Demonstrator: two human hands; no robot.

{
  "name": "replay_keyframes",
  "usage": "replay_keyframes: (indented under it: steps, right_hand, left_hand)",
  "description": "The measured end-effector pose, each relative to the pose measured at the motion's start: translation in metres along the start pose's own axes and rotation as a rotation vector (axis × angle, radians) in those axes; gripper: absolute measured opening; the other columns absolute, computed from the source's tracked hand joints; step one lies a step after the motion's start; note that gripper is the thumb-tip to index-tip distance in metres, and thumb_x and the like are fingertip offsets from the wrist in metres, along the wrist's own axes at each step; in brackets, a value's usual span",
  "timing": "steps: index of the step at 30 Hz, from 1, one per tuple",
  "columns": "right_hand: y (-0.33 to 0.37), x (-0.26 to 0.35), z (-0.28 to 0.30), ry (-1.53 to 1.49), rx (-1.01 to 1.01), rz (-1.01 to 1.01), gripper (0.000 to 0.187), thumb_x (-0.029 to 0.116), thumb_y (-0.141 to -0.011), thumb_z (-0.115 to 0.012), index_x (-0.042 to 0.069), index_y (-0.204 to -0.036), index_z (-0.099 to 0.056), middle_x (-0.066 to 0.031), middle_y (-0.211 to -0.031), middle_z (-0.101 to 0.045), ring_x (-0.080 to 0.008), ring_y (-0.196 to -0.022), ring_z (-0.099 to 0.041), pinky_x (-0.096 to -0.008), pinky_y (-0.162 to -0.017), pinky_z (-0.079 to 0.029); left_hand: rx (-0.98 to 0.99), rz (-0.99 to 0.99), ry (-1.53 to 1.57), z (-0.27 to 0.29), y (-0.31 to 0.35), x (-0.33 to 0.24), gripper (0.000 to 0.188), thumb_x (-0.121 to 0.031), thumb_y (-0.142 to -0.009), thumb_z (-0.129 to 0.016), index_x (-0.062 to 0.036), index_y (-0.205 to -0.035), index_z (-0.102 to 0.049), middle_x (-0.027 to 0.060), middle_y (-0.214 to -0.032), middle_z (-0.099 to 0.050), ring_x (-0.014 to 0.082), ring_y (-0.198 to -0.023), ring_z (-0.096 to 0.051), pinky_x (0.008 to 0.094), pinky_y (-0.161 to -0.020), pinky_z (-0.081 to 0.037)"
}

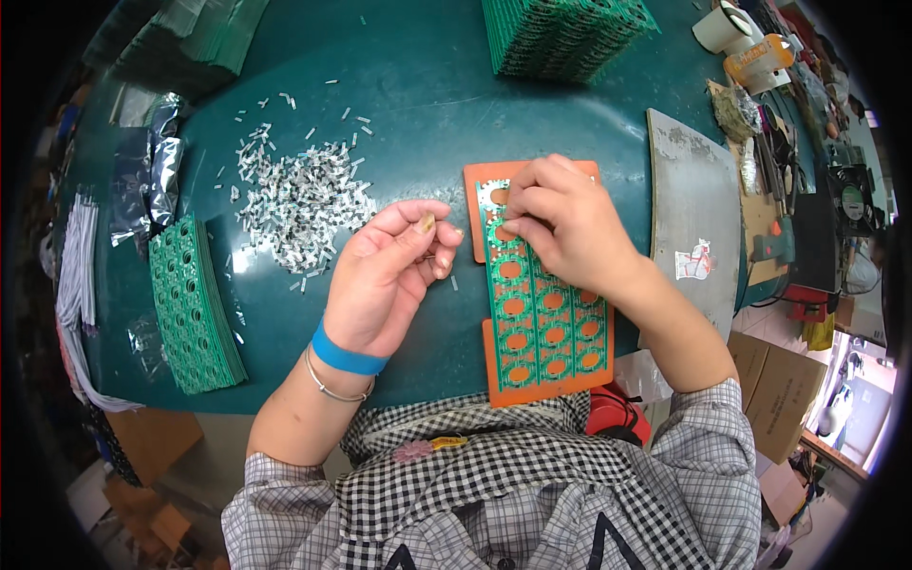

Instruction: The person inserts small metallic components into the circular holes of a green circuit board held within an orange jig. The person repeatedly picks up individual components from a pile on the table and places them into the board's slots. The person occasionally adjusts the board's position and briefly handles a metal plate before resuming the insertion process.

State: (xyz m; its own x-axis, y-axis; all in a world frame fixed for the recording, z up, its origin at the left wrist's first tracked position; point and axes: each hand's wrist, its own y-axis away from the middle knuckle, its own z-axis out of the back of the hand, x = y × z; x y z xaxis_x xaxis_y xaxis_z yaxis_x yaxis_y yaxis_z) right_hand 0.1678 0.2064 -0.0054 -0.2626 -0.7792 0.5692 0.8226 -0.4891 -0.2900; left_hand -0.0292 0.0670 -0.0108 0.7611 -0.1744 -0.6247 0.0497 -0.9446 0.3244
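A green panel of circuit boards (534,318) with rows of round openings lies on an orange backing plate (503,391) in front of me. Over the panel's upper part, my right hand (570,223) is closed in a pinch, its fingertips down at a board near the top left. Whatever sits between those fingertips is too small or hidden to name. My left hand (394,271), palm up with curled fingers and the thumb against them, hovers just left of the panel. I cannot make out what it holds. A loose pile of small silvery strip-like parts (304,199) spreads beyond it.
A stack of green panels (190,304) stands at the left, another stack (565,38) at the far middle. Silvery bags (163,180) and a bundle of white strips (78,266) lie far left. A grey metal plate (693,199) is on the right, with tools (781,166) beyond.
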Motion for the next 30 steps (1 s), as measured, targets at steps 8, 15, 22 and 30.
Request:
replay_keyframes:
  steps: [8, 15, 22, 30]
  right_hand:
    - [-0.019, 0.005, 0.004, 0.077, -0.006, -0.048, 0.009, 0.007, -0.077, -0.074, 0.003, -0.082, -0.067, -0.0076, -0.089, -0.057, -0.0275, -0.089, -0.058, -0.0398, -0.075, -0.048]
    - [-0.024, 0.006, 0.002, 0.151, 0.070, 0.018, 0.006, 0.004, -0.081, -0.069, 0.002, -0.086, -0.066, -0.0092, -0.091, -0.054, -0.0294, -0.093, -0.056, -0.0403, -0.081, -0.047]
    - [-0.026, 0.017, 0.024, -0.096, -0.078, -0.073, 0.014, 0.002, -0.081, -0.070, 0.004, -0.095, -0.069, -0.0098, -0.094, -0.059, -0.0297, -0.091, -0.060, -0.0404, -0.078, -0.051]
    - [-0.018, 0.060, 0.006, -0.121, -0.080, 0.185, 0.015, 0.003, -0.074, -0.074, 0.006, -0.088, -0.069, -0.0075, -0.087, -0.057, -0.0283, -0.082, -0.058, -0.0391, -0.071, -0.049]
  left_hand:
    - [0.045, 0.017, 0.011, 0.003, 0.001, -0.001, 0.021, -0.013, -0.102, -0.057, -0.0005, -0.119, -0.061, 0.0078, -0.098, -0.068, 0.0124, -0.082, -0.059, 0.0261, -0.079, -0.050]
    - [0.041, 0.012, 0.012, -0.004, 0.003, -0.003, 0.020, -0.011, -0.101, -0.057, -0.0001, -0.117, -0.061, 0.0094, -0.098, -0.067, 0.0164, -0.086, -0.061, 0.0297, -0.082, -0.051]
    - [0.082, -0.089, -0.036, -0.013, 0.005, -0.004, 0.037, -0.024, -0.107, -0.046, 0.0027, -0.134, -0.049, 0.0195, -0.130, -0.060, 0.0264, -0.125, -0.057, 0.0387, -0.107, -0.046]
    - [0.111, -0.104, -0.056, -0.023, 0.008, -0.003, 0.056, -0.037, -0.110, -0.033, 0.0019, -0.149, -0.030, 0.0218, -0.152, -0.041, 0.0293, -0.131, -0.053, 0.0420, -0.106, -0.047]
